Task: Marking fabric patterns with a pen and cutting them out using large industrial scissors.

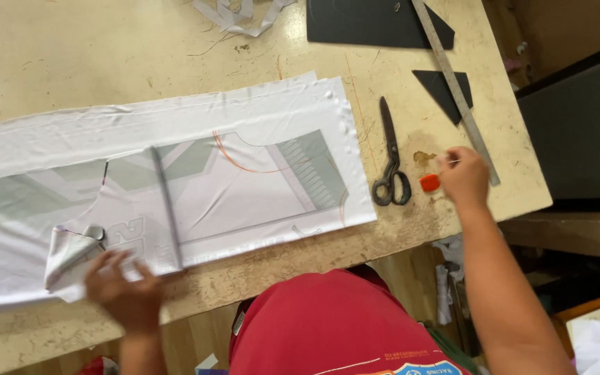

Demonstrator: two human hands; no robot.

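Fingers of the left hand (pixel 125 292) lie spread and flat on the near edge of the white printed fabric (pixel 175 187), beside a folded-up corner at about seven o'clock on the table (pixel 71 62); blur hides any finer grip. Right hand (pixel 463 177), at three o'clock, pinches something small and pale next to a red piece of chalk (pixel 430 182). Black scissors (pixel 390 163) lie just left of it; a metal ruler (pixel 456 90) and black cut pieces (pixel 376 24) sit toward one o'clock. Judging by the loose layers, the stacked sheets could slip askew under the pressing hand. No containers are visible.
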